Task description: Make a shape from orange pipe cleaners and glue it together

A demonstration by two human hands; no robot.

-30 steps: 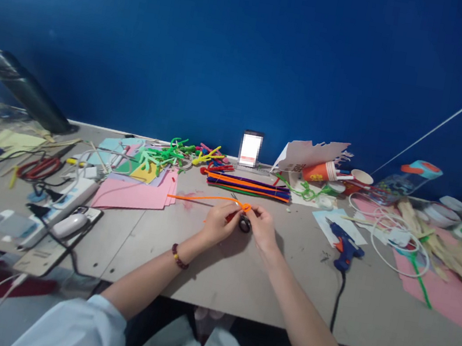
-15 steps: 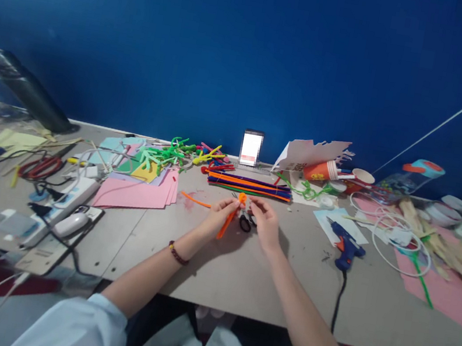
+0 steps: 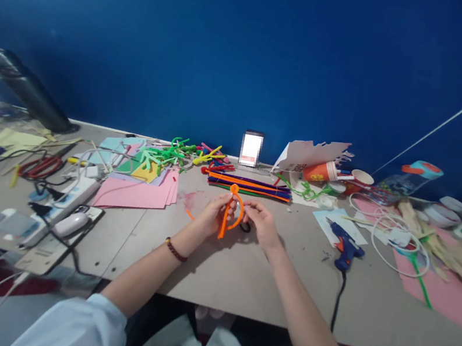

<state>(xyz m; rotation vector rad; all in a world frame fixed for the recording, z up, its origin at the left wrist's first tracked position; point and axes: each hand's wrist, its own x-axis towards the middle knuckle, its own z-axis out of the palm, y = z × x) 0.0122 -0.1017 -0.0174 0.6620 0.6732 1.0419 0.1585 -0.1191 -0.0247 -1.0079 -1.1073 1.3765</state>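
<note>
My left hand [image 3: 212, 213] is closed around an orange pipe cleaner [image 3: 223, 228], whose top is wound into a small coil above the fingertips. From the coil a strand bows out to the right and curves back down. At that bow, the pinched fingers of my right hand [image 3: 264, 223] meet the strand; their exact grip is hard to make out. Behind the hands lie scissors [image 3: 245, 227], mostly hidden, with a black handle loop showing. A short orange piece [image 3: 190, 214] shows left of my left hand.
A bundle of pipe cleaners [image 3: 250, 186] lies beyond the hands, before a propped phone [image 3: 251, 148]. Pink paper [image 3: 134, 195] and green pipe-cleaner shapes [image 3: 172, 154] are at left. A glue gun [image 3: 347, 248] with its cord lies right, paper cups [image 3: 322, 171] behind.
The orange pipe cleaner has shifted slightly left and up, and a strand now bows out to the right. My right hand has moved slightly left and down.
</note>
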